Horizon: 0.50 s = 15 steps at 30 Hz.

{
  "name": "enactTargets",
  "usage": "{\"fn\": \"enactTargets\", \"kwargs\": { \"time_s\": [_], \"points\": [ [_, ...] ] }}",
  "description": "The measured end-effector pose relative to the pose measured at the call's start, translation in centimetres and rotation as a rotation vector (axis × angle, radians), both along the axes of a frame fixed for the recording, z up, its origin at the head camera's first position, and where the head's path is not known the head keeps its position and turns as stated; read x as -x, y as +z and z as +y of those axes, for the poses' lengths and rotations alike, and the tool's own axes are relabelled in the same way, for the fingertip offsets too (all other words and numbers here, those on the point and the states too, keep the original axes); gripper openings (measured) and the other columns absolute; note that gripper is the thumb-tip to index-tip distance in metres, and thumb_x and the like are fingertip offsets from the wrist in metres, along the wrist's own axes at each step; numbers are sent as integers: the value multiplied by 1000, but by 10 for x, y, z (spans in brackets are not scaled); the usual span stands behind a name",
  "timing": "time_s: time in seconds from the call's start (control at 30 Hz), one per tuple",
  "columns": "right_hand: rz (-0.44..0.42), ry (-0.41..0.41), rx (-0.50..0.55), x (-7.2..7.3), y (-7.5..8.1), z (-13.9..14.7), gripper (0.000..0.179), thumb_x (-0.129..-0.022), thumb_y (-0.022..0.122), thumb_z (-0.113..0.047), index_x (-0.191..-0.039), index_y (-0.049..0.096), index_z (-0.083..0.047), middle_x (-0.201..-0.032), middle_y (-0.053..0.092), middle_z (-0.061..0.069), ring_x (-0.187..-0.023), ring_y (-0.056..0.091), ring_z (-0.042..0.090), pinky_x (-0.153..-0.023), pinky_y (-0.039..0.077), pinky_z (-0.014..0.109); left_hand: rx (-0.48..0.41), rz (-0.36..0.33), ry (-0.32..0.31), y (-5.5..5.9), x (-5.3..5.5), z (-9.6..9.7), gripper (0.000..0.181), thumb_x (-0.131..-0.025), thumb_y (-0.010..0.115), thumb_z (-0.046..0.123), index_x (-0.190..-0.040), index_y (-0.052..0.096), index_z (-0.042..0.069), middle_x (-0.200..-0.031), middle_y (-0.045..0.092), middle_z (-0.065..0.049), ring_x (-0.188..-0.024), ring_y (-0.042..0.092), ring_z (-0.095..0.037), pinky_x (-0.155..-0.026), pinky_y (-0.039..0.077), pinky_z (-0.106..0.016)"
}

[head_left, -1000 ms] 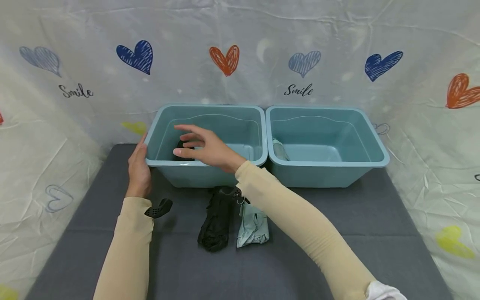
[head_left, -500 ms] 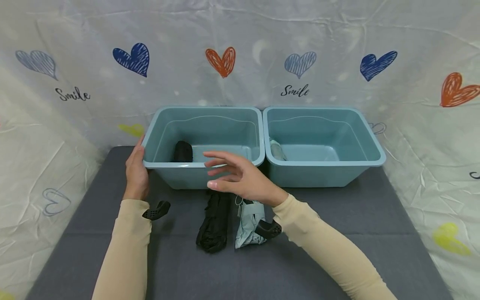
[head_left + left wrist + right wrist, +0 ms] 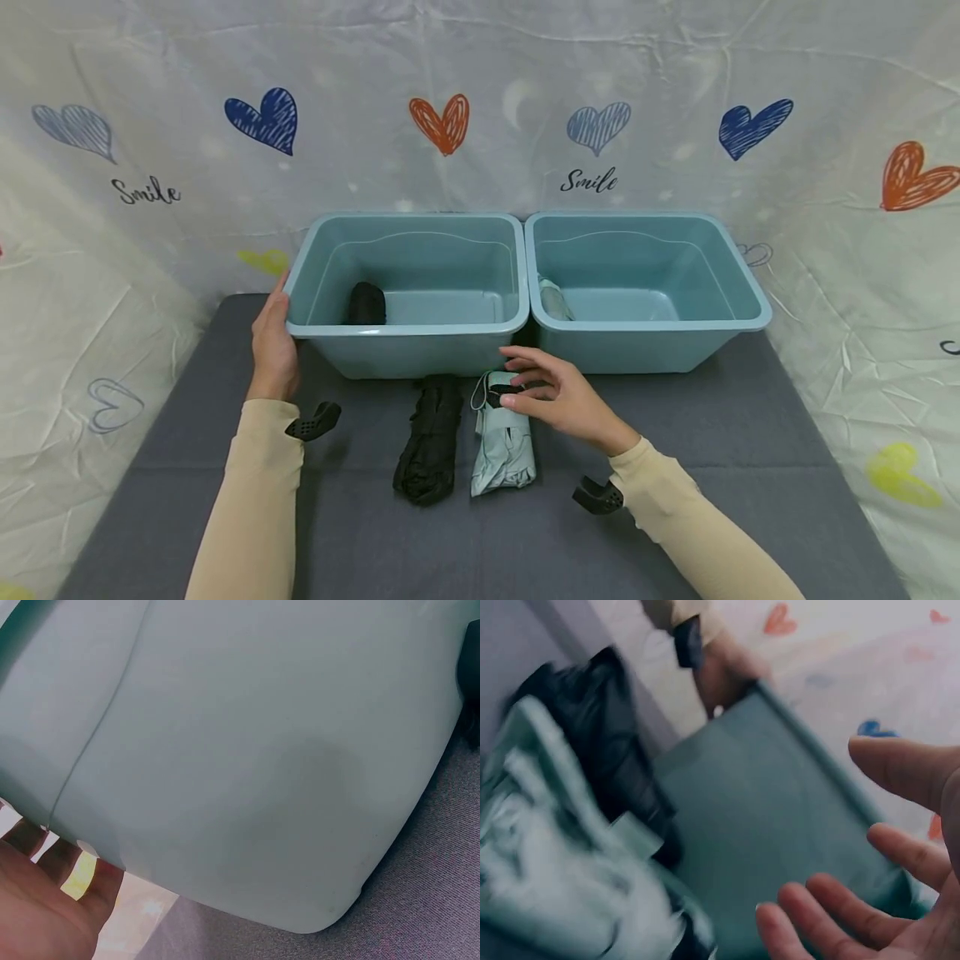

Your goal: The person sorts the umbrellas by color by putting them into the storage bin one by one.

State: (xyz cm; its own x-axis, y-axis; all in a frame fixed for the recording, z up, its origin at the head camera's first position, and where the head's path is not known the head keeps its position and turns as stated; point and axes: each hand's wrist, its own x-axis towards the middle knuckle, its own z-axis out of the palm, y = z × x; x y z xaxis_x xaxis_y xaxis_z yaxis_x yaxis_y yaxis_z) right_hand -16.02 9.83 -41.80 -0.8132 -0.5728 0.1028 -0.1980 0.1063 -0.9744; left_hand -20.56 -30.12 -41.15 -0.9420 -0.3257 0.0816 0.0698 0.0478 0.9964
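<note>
In the head view, two folded umbrellas lie side by side in front of the blue-green bins: a black umbrella (image 3: 429, 442) and, to its right, a pale mint umbrella (image 3: 504, 454) with a thin wrist loop. My right hand (image 3: 566, 400) hovers at the mint umbrella's far end, its fingers spread apart and overlapping the dark handle in this view. My left hand (image 3: 274, 346) rests against the outer left end of the left bin (image 3: 420, 350). The left wrist view has its extended fingers (image 3: 99, 889) touching that bin's edge.
Inside the left bin lies a dark rolled item (image 3: 366, 304). Against the near left wall of the right bin (image 3: 622, 350) is a pale mint item (image 3: 555, 300). Both bins stand on a dark grey cloth (image 3: 637, 533), close to a heart-printed curtain (image 3: 495, 50).
My right hand has come out from over the left bin, moving right and toward me to the mint umbrella. The left hand has stayed at the left bin's end.
</note>
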Motion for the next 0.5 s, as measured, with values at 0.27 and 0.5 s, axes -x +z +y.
{"fn": "enactTargets", "kwargs": {
  "time_s": [0.27, 0.5],
  "points": [
    [-64, -68, -75, -7, -35, 20, 66, -96, 74, -18, -154, 45, -12, -146, 47, 23, -129, 50, 41, -104, 43, 56, -4, -11, 10, 1, -1, 1, 48, -112, 26, 36, -161, 30, 34, -167, 24, 8, -149, 21, -12, -120, 13, -40],
    [-172, -44, -123, -11, -48, 21, 73, -92, 79, -23, -156, 43, -19, -148, 45, 19, -130, 49, 38, -101, 46, 50, -13, -12, 10, 1, 0, 1, 48, -112, 26, 37, -161, 29, 33, -167, 23, 7, -149, 20, -12, -121, 12, -40]
  ]
}}
